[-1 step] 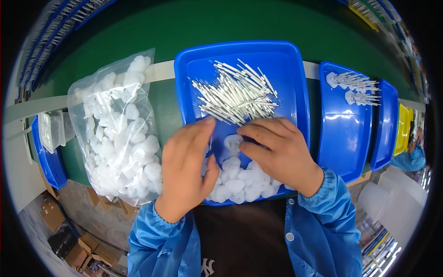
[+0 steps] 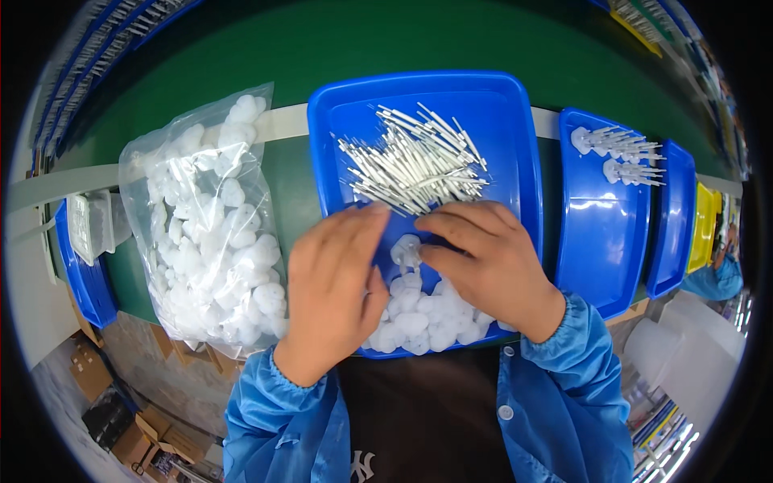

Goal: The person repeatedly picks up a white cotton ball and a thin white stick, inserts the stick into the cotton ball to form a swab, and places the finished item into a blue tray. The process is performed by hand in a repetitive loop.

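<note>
The right hand [image 2: 491, 262] is pinching 1 translucent, rounded white piece [image 2: 405, 250] at its fingertips, above smooth, heaped pieces [image 2: 419, 318] in a glossy blue tray [image 2: 318, 145]. Slender, stiff rods [image 2: 419, 161] are lying beyond. The left hand [image 2: 334, 270] is curving nearby; I cannot tell whether its fingers are gripping anything.

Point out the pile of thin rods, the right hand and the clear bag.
Pile of thin rods [image 2: 419, 161]: head view, middle of the pile.
Right hand [image 2: 501, 264]: head view, back of the hand.
Clear bag [image 2: 205, 233]: head view, middle of its upper side.
</note>
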### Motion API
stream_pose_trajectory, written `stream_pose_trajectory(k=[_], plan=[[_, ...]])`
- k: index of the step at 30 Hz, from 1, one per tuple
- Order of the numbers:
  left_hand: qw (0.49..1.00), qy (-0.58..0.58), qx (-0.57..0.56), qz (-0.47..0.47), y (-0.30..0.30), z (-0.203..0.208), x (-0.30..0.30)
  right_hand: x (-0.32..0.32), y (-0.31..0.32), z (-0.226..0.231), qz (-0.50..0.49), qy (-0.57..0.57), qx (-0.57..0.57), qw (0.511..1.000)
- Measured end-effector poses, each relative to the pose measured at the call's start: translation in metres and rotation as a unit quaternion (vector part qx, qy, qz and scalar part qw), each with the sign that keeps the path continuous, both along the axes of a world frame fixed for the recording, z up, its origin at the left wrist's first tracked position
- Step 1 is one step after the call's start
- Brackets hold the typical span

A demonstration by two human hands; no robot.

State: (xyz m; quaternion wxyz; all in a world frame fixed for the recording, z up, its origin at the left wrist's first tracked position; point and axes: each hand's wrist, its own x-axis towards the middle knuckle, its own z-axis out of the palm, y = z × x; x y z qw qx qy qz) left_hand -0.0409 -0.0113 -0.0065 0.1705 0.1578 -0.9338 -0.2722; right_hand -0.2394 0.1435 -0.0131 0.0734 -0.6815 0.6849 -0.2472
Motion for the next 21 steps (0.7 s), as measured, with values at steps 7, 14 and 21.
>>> stream_pose_trajectory(k=[7, 14, 21], plan=[[0.998, -0.061, -0.016, -0.004, 0.009, -0.004, -0.006, -0.001, 0.001, 0.01, -0.061, -0.051, 0.026, 0.997], [0.998, -0.05, 0.002, -0.041, -0.002, -0.005, -0.01, 0.002, 0.004, 0.005, -0.057, -0.055, 0.02, 0.997], [0.999, -0.049, -0.017, 0.0, -0.006, -0.013, -0.009, 0.01, -0.016, -0.001, -0.022, -0.044, 0.017, 0.999]])
